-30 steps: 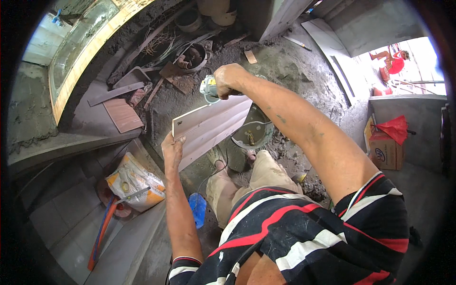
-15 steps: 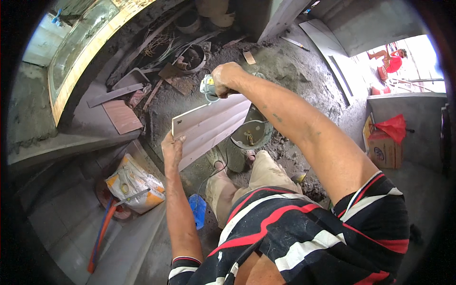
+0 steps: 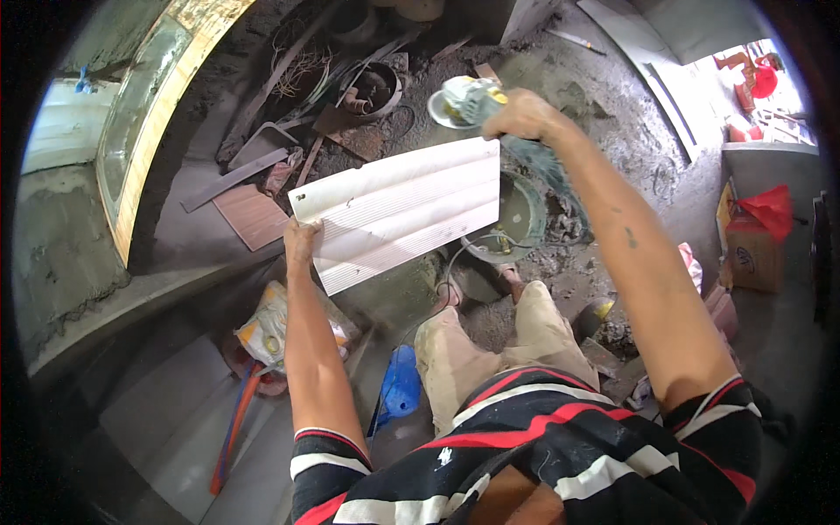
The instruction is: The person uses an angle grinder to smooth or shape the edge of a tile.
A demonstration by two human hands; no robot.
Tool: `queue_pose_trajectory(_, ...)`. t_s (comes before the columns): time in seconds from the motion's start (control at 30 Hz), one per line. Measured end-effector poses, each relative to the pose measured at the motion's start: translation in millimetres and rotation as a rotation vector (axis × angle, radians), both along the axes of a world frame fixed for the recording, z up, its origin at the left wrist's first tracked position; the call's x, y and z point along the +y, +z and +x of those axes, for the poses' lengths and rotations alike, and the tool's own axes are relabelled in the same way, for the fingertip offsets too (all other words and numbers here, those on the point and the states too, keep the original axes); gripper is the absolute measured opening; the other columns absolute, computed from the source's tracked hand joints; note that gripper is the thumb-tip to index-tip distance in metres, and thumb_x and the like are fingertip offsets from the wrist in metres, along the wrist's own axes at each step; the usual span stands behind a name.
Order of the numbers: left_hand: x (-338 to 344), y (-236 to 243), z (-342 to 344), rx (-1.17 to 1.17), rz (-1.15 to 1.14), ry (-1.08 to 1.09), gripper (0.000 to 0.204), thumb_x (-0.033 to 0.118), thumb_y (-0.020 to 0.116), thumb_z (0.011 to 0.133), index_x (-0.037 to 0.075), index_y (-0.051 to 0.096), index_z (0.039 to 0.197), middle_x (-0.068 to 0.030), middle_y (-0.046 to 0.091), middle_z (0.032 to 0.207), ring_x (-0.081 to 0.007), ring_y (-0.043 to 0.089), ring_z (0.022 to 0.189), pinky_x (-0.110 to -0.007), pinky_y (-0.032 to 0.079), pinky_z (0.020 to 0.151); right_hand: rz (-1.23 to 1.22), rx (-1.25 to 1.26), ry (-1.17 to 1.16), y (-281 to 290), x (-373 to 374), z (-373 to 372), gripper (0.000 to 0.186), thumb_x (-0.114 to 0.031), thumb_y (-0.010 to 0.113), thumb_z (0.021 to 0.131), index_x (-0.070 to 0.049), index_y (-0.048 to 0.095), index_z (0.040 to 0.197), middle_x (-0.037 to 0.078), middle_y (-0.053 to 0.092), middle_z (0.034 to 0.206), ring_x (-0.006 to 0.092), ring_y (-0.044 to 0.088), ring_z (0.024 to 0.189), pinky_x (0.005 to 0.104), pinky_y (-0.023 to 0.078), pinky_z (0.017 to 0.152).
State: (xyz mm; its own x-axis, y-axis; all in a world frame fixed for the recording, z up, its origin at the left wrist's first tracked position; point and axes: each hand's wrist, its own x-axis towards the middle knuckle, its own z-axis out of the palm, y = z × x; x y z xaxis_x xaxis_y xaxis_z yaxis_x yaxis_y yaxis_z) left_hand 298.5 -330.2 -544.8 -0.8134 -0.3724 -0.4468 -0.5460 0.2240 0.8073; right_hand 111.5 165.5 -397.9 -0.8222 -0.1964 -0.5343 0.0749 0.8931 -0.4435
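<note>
My left hand (image 3: 300, 241) grips the left edge of a white ribbed tile (image 3: 394, 214), tilted with its ribbed face showing. My right hand (image 3: 523, 118), somewhat blurred, is closed on a power tool (image 3: 464, 101) with a round white guard, just above the tile’s upper right corner. Below the tile’s right end, a round tub (image 3: 534, 206) of grey water stands on the mud-covered floor, with a cord crossing it by my feet.
Scraps (image 3: 249, 214), a pot with pipe pieces (image 3: 385, 105) and boards lie ahead-left. A sack (image 3: 258, 328), orange-handled tool (image 3: 236, 420) and blue plastic object (image 3: 402, 381) are lower left. A carton (image 3: 757, 262) with red cloth stands right; a co-worker (image 3: 761, 79) is beyond an opening.
My right hand and power tool have lifted from the tile’s edge and moved right. The tile has turned, showing more of its ribbed face, with my left hand raised. The view has shifted.
</note>
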Motion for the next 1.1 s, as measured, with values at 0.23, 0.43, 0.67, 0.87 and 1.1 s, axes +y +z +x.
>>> queue_pose_trajectory(0.23,-5.3,-29.6,-24.4,-0.040,0.025,-0.016,0.039,0.009,0.079,0.081,-0.008,0.068,0.114,-0.0135,0.074,0.107,-0.0213,0.069,0.090,-0.035,0.053,0.083,-0.005,-0.161,-0.188,-47.6,60.0,21.0,0.057,-0.039,0.086,0.058,0.011,0.074,0.085,0.022,0.073,0.084,0.0298,0.069,0.077,0.0413,0.055,0.074)
queue_pose_trajectory(0.43,-6.2,-18.8,-20.9,0.022,0.066,0.033,0.039,0.008,0.078,0.080,-0.008,0.069,0.114,-0.0122,0.074,0.108,-0.0197,0.068,0.092,-0.034,0.053,0.083,0.002,-0.221,-0.105,-50.6,34.8,12.9,0.058,-0.040,0.086,0.058,0.011,0.072,0.082,0.024,0.072,0.082,0.0301,0.069,0.077,0.0407,0.056,0.075)
queue_pose_trajectory(0.67,19.3,17.0,-3.8,0.037,-0.048,-0.034,0.044,0.010,0.074,0.082,-0.002,0.068,0.124,-0.0101,0.074,0.113,-0.0196,0.067,0.099,-0.033,0.051,0.091,0.011,-0.115,0.160,-37.1,-45.1,-21.1,0.055,-0.041,0.084,0.061,0.009,0.074,0.082,0.025,0.074,0.083,0.0323,0.072,0.075,0.0412,0.056,0.074)
queue_pose_trajectory(0.87,37.1,40.7,16.5,0.100,-0.074,0.009,0.039,0.004,0.072,0.083,-0.004,0.069,0.121,-0.0111,0.076,0.112,-0.0183,0.068,0.099,-0.031,0.050,0.094,0.052,-0.108,0.305,-8.2,-117.2,-40.6,0.054,-0.040,0.084,0.060,0.008,0.076,0.084,0.025,0.074,0.084,0.0331,0.072,0.076,0.0423,0.057,0.074)
queue_pose_trajectory(1.1,75.9,69.4,47.0,0.135,-0.012,0.008,0.031,0.001,0.072,0.086,0.000,0.070,0.116,-0.0057,0.076,0.106,-0.0137,0.066,0.097,-0.029,0.050,0.093,0.236,-0.180,0.430,10.3,-154.9,-48.2,0.056,-0.037,0.086,0.060,0.002,0.080,0.100,0.023,0.077,0.107,0.0321,0.076,0.098,0.0420,0.060,0.088)
